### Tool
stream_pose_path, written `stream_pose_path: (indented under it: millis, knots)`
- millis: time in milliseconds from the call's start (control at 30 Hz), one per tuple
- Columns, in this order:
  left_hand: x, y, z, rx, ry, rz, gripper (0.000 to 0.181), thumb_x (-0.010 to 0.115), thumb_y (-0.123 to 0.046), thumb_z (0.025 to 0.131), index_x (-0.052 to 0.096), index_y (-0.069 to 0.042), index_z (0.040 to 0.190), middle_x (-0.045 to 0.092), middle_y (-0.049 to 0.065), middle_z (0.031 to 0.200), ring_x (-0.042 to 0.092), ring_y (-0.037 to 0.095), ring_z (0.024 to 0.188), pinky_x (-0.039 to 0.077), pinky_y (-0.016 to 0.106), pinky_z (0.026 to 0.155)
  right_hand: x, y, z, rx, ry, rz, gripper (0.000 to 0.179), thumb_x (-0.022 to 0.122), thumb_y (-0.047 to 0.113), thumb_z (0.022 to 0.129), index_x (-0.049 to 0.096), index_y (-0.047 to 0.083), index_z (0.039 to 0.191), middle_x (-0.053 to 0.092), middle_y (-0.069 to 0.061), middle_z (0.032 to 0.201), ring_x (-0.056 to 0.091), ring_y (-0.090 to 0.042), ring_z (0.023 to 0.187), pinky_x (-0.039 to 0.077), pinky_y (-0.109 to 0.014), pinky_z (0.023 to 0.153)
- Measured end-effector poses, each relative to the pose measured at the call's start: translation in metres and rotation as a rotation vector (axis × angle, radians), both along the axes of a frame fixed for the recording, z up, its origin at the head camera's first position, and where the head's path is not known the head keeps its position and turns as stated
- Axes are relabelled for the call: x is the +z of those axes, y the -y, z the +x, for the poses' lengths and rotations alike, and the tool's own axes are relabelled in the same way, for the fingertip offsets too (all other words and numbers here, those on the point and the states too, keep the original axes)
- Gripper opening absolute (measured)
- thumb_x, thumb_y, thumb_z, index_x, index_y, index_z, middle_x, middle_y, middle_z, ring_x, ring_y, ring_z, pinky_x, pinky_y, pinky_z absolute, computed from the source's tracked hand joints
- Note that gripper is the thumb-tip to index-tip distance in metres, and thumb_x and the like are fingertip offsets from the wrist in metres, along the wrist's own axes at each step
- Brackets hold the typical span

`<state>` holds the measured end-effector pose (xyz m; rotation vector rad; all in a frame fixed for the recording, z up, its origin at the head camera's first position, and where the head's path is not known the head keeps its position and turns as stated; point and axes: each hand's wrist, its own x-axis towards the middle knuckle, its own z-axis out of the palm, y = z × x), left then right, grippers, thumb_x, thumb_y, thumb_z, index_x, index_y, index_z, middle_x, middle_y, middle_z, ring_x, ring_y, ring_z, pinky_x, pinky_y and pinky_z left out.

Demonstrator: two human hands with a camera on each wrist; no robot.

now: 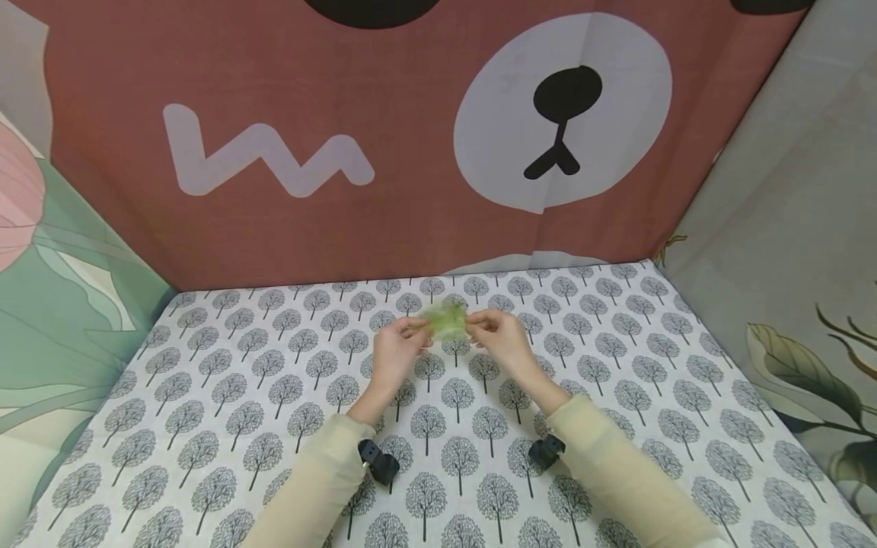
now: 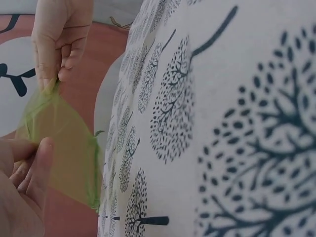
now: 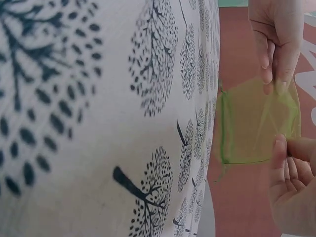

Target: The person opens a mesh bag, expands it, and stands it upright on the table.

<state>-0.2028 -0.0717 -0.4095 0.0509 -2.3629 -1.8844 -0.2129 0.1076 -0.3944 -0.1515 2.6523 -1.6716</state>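
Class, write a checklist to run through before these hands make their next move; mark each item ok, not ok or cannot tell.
1. Left hand pinching the sheer green pouch: ok.
2. Right hand pinching it too: ok.
3. Darker green edge clear of both hands: ok.
4. Pouch clear of the tree-print cloth: cannot tell.
5. Pouch sharp in the head view: not ok, blurred.

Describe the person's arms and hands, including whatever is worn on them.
The plain, pale-yellow long fabric left sleeve and the matching right sleeve end short of the wrists. Near each cuff sits a small, blocky black device: the left device and the right device. The left hand and right hand are ungloved.
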Motion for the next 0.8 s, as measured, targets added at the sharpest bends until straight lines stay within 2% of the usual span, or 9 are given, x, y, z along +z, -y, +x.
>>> stream_pose_path:
  millis: [67,167,233,300,400,567,667,800]
  knots:
    - [-0.0004,0.0000,0.0002,0.018,-0.026,-0.019,0.017,0.066,-0.005,0.086,0.068,0.003,0.100,0.072,0.022,0.087,0.070,0.032,0.071,0.061,0.027,0.059,-0.0008,0.0009,0.0009,-0.007,-0.062,0.045,0.017,0.064,0.004,0.086,0.066,-0.002,0.102,0.070,-0.022,0.090,0.065,-0.025,0.070,0.059,-0.029,0.061]
    - [-0.0009,0.0002,0.0006,0.034,-0.060,-0.045,0.013,0.066,-0.005,0.086,0.066,0.003,0.096,0.072,0.021,0.079,0.070,0.029,0.065,0.058,0.020,0.053,-0.0015,0.0030,0.0028,-0.011,-0.200,0.167,0.012,0.065,0.006,0.085,0.067,0.000,0.096,0.070,-0.015,0.077,0.057,-0.013,0.056,0.048,-0.016,0.045]
    - [-0.0011,0.0004,0.0008,0.036,-0.074,-0.051,0.012,0.065,-0.004,0.086,0.065,0.003,0.095,0.071,0.021,0.075,0.069,0.032,0.063,0.058,0.023,0.052,-0.0014,0.0042,0.0042,-0.013,-0.288,0.255,0.011,0.065,0.005,0.085,0.066,0.001,0.095,0.067,-0.011,0.070,0.049,-0.008,0.049,0.039,-0.012,0.040]
    - [-0.0013,0.0002,0.0008,0.032,-0.082,-0.056,0.012,0.063,-0.005,0.087,0.063,0.003,0.096,0.071,0.020,0.074,0.069,0.035,0.064,0.060,0.030,0.055,-0.0009,0.0048,0.0053,-0.014,-0.335,0.309,0.011,0.064,0.005,0.084,0.066,0.002,0.095,0.063,-0.007,0.064,0.043,-0.007,0.045,0.033,-0.011,0.038]
    - [-0.0013,0.0000,0.0007,0.028,-0.080,-0.077,0.014,0.062,-0.005,0.087,0.062,0.003,0.100,0.071,0.019,0.073,0.069,0.038,0.065,0.061,0.037,0.056,0.0002,0.0044,0.0059,-0.013,-0.339,0.359,0.015,0.061,0.002,0.083,0.065,0.002,0.098,0.059,-0.004,0.061,0.039,-0.006,0.044,0.030,-0.012,0.037]
    - [-0.0012,-0.0001,0.0006,0.021,-0.083,-0.109,0.026,0.058,-0.004,0.088,0.062,0.001,0.113,0.073,0.020,0.088,0.071,0.036,0.072,0.060,0.024,0.057,0.0025,0.0036,0.0053,-0.027,-0.276,0.419,0.020,0.059,0.004,0.084,0.064,0.003,0.103,0.064,-0.006,0.066,0.041,-0.007,0.044,0.030,-0.013,0.036]
    - [-0.0013,-0.0001,0.0005,0.002,-0.084,-0.113,0.032,0.058,-0.003,0.088,0.062,-0.001,0.120,0.071,0.021,0.101,0.071,0.035,0.077,0.059,0.017,0.059,0.0029,0.0034,0.0047,-0.022,-0.259,0.412,0.021,0.059,0.007,0.086,0.064,0.003,0.106,0.070,-0.010,0.076,0.051,-0.010,0.048,0.037,-0.015,0.038]
    - [-0.0018,-0.0005,-0.0001,-0.020,-0.071,-0.133,0.036,0.059,-0.004,0.088,0.060,-0.001,0.123,0.069,0.021,0.111,0.071,0.034,0.082,0.058,0.018,0.057,0.0026,0.0026,0.0041,0.002,-0.281,0.364,0.022,0.062,0.006,0.087,0.064,0.001,0.109,0.073,-0.014,0.087,0.066,-0.019,0.066,0.051,-0.019,0.049]
